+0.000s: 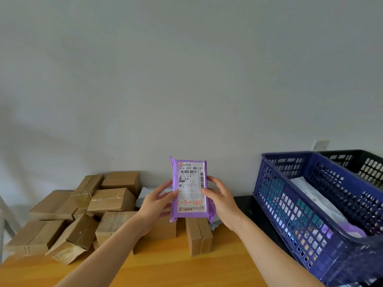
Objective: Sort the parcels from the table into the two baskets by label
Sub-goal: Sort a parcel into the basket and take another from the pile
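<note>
**Visitor:** Purple parcel (189,187), held up for a reading. Where exactly is it?

**Onlooker:** Above the middle of the table (176,266), clear of the wood, between two bare forearms reaching in from the near edge. The left hand (157,200) grips its left edge, thumb on the front, fingers curled behind. The right hand (219,200) pinches the right edge, thumb pressed on the label (191,186).

**Visitor:** How does it lie?

**Onlooker:** Upright, long axis vertical, label turned toward the holder. There is print at the top and orange handwriting near the bottom.

**Visitor:** And farther back?

**Onlooker:** Left and below is a heap of cardboard boxes (109,201), unsorted on the table, some tipped against others. To the right, well apart from the grip, is the blue basket (290,214), with a white packet (319,199) and a purple bag (352,229) already inside. Just beyond its far wall is the black basket (356,152), and I can't see what is in it from here. After that there is only the plain wall (186,79).

**Visitor:** So which way next?

**Onlooker:** My guess is rightward. Both baskets lie to the right of the grip, so the right hand is nearer and better placed to carry the parcel over, once the left lets go. The blue one is the shorter trip. The black one means reaching across the blue rim. Which basket this label calls for, I cannot tell.
</note>
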Available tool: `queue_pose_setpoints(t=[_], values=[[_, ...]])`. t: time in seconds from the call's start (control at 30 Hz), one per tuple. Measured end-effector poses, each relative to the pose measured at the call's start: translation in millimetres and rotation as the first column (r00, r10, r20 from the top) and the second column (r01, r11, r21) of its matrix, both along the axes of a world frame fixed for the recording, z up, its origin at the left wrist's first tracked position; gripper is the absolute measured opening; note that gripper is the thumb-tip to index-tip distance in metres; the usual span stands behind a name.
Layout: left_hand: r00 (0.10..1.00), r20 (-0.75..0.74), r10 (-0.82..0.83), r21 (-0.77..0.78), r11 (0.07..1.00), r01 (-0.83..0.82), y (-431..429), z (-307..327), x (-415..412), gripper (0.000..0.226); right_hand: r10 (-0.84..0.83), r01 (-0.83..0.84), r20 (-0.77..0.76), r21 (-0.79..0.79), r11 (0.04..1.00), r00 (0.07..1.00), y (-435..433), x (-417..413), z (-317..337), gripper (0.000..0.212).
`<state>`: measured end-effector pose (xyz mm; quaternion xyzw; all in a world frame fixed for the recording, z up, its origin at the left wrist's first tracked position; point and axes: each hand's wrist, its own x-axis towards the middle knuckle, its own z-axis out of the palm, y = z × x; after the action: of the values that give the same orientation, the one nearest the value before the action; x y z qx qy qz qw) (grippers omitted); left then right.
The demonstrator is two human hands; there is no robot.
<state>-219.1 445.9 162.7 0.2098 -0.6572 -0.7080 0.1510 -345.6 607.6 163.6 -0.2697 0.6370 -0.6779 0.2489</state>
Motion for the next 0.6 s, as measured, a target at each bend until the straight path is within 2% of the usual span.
queue_pose_setpoints(t=[0.23,0.37,0.5,0.6], values=[[0.995,0.019,-0.099,-0.014,0.995,0.099,5,6,-22,0.043,-0.057,0.058,0.042,-0.022,0.998,0.997,23,-9,1,0.040],[0.988,0.014,-0.155,0.040,0.987,0.155,19,3,-38,0.039,-0.109,0.110,0.048,-0.014,0.994,0.993,42,-14,0,0.039],[0.970,0.031,-0.239,0.065,0.969,0.237,39,-2,-62,0.043,-0.215,0.216,0.063,-0.006,0.976,0.974,73,-18,1,0.035],[0.954,0.033,-0.299,0.058,0.953,0.297,69,-3,-82,0.038,-0.302,0.302,0.059,0.008,0.953,0.951,108,-21,1,0.031]])
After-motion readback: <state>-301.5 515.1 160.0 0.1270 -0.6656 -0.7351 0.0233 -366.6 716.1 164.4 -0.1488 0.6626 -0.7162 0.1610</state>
